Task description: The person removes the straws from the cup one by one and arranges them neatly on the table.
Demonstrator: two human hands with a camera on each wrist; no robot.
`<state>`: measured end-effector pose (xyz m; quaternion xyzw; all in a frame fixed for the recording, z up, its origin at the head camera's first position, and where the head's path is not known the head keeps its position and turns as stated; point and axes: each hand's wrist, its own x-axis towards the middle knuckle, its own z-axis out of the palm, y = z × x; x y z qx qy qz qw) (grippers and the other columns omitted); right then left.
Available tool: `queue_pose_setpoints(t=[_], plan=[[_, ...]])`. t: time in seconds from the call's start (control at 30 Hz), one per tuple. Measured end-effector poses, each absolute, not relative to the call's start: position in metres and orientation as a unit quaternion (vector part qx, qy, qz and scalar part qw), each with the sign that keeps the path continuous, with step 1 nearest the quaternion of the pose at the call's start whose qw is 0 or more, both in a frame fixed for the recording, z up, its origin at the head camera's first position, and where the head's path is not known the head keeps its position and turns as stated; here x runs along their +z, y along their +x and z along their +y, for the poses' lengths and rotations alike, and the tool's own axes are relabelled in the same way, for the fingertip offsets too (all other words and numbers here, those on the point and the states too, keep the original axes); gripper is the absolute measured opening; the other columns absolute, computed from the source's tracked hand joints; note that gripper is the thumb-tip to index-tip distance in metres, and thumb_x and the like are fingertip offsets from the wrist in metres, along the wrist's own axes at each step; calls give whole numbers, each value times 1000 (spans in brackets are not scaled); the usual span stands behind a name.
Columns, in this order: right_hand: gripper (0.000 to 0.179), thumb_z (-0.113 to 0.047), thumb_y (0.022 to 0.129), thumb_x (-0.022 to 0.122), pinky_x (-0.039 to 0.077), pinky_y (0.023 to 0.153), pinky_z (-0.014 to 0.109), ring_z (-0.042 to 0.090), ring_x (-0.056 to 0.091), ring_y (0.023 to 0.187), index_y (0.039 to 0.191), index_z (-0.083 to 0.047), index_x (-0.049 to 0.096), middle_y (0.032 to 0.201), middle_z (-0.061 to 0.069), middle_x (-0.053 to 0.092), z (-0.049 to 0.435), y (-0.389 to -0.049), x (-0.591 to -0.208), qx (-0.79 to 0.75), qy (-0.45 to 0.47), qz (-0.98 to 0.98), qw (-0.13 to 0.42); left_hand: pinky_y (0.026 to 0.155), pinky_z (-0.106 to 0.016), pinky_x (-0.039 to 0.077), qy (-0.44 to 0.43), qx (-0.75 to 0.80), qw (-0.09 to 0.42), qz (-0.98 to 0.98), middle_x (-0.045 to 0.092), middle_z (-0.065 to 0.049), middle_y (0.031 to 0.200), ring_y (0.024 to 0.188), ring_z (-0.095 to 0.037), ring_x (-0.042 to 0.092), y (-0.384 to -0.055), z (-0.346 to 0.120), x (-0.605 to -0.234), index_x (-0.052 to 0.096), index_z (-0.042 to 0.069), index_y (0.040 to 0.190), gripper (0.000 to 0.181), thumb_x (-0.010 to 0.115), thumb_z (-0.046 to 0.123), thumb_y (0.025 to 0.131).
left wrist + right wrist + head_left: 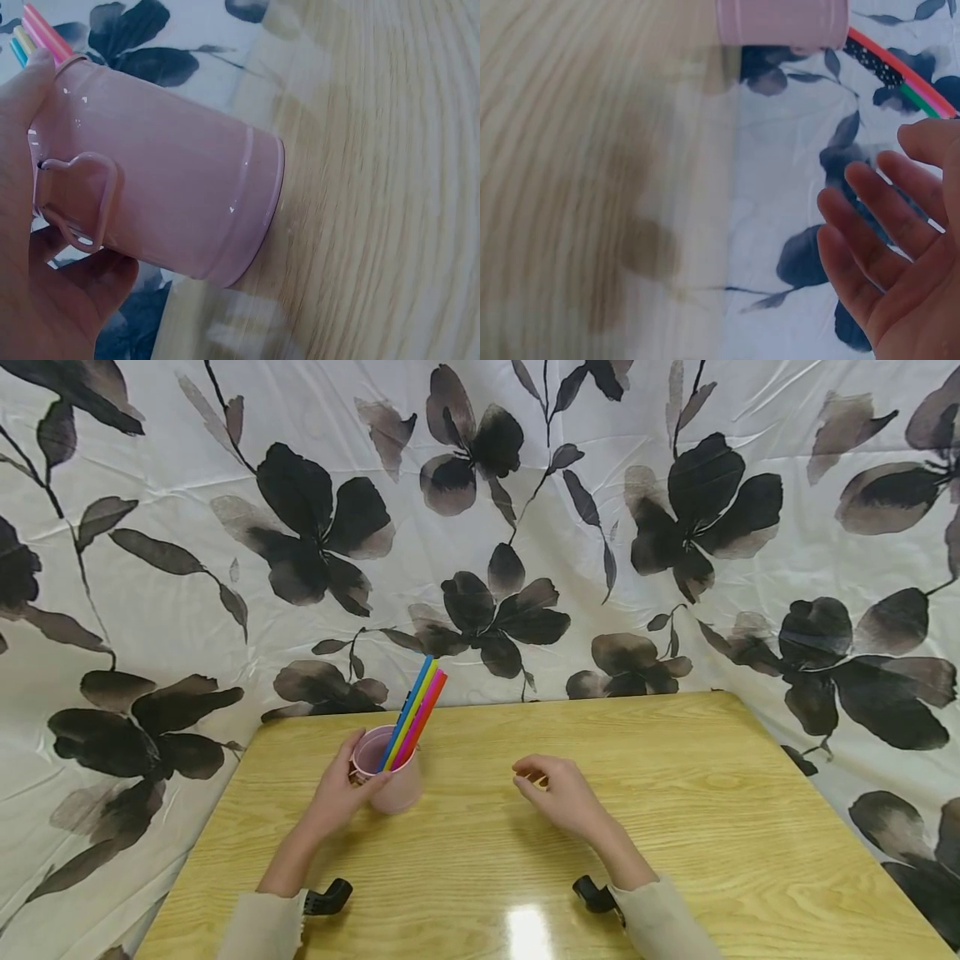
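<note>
My left hand (335, 795) grips a pink metal pail (397, 789) near its rim, with the thumb on the near side and the fingers round the far side. A small heart-shaped handle (112, 195) shows on the pail's side in the left wrist view. Whether its base touches the table cannot be told. Several slim coloured sticks (415, 714), blue, yellow, magenta and orange, lean to the right out of the pail; they look like markers or pens. To the right of the pail, my right hand (558, 789) hovers over the table with loosely bent fingers and holds nothing.
A light wood-grain table (480, 877) lies under both hands. Behind it and along its sides hangs a white cloth (585, 585) with dark flowers. Black wrist-worn devices (327, 897) sit at both sleeve cuffs.
</note>
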<state>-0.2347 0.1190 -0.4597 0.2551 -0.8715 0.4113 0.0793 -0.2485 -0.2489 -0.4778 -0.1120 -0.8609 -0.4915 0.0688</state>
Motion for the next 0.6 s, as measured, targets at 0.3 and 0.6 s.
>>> queue_pose_setpoints(t=[0.3, 0.6], plan=[[15, -18, 92, 68, 54, 71, 35, 12, 64, 84, 106, -13, 72, 97, -4, 70, 93, -243, -450, 431, 261, -856, 115, 95, -49, 44, -109, -494, 70, -860, 39, -18, 144, 124, -33, 47, -244, -235, -478, 22, 8, 153, 88, 73, 36, 87], [13, -19, 91, 70, 53, 67, 25, 10, 64, 75, 100, -10, 72, 94, -1, 70, 69, -256, -436, 467, 234, -837, 161, 98, -50, 41, -110, -505, 62, -854, 39, -16, 145, 127, -35, 45, -244, -225, -477, 23, 9, 152, 90, 75, 38, 85]])
